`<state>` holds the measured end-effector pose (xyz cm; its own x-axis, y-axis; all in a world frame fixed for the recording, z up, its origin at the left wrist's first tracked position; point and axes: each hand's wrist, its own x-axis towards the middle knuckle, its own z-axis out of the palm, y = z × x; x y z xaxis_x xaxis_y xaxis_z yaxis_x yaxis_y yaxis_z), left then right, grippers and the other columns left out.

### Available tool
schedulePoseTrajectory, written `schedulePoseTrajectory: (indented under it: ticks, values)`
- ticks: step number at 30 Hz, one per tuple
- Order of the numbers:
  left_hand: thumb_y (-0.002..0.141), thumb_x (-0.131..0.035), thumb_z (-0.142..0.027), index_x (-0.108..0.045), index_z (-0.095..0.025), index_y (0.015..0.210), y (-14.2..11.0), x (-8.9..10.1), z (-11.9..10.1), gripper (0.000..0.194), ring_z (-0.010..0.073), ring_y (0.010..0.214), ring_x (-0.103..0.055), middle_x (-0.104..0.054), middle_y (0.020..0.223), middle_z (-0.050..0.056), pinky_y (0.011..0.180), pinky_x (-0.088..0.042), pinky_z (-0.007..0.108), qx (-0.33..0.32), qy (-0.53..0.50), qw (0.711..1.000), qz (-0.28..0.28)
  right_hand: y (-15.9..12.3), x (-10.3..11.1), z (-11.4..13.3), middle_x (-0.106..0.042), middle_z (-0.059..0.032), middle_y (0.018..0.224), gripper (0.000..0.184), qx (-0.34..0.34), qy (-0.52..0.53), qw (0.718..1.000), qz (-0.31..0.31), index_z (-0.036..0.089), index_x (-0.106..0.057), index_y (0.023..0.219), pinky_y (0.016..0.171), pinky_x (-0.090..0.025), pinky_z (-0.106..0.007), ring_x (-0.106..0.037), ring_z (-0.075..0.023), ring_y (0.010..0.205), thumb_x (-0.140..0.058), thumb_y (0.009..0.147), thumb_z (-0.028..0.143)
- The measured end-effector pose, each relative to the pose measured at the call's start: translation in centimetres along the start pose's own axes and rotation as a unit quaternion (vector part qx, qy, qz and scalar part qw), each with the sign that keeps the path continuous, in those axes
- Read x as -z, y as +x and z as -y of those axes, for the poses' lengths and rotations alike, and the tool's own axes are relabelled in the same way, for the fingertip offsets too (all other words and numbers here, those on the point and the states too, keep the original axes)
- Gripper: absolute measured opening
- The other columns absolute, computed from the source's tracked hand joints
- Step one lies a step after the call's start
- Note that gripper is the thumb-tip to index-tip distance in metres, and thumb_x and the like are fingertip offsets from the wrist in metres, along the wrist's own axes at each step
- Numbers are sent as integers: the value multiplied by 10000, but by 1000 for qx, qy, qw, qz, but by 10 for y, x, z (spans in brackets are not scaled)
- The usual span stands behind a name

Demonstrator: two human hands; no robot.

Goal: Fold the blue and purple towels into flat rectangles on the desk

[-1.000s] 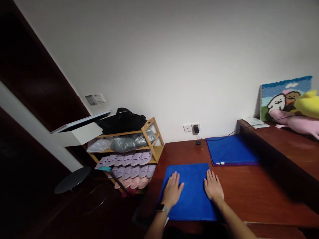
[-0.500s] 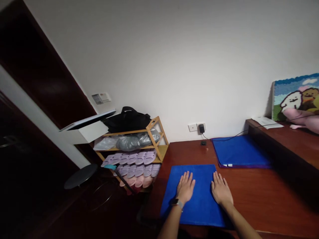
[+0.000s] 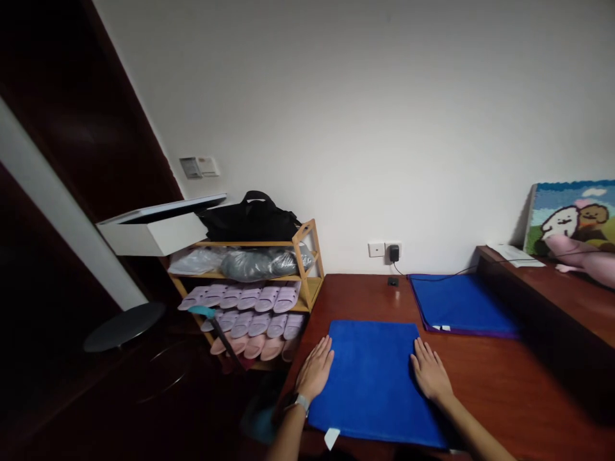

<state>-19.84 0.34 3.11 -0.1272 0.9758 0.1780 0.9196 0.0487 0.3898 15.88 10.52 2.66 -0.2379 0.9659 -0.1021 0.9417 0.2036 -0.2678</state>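
A blue cloth, folded into a flat rectangle like a towel, lies on the reddish-brown table. Its white tag pokes out at the near left edge. My left hand, with a watch on the wrist, rests flat along the cloth's left edge, fingers stretched out. On the opposite side, my right hand lies flat at the right edge, fingers extended. Neither hand grips anything. Farther back on the table is a second blue cloth, with purple edging beneath it and a small white tag.
A wooden rack with several slippers, wrapped bundles and a black bag stands left of the table. A black plug with a cable sits in the wall socket. At right, a raised ledge holds papers and a pink toy.
My left hand has moved left from the top of the cloth to its left edge, and the near tag now shows. My right hand stays at the right edge. The view has tilted slightly.
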Motion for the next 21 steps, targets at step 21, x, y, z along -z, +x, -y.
schedulePoseTrajectory:
  ticks: [21]
  values:
    - [1047,-345,-507,-485,-239,1518,7,12,-4,559,195,1469,-431,-481,1590,37,1231,-347,390,24,-7,1000,0,53,9,7,-170,-51,1709,685,15,-7,1000,-25,88,-169,1625,1273,-62,-363,-102,-202,1580,-145,1032,430]
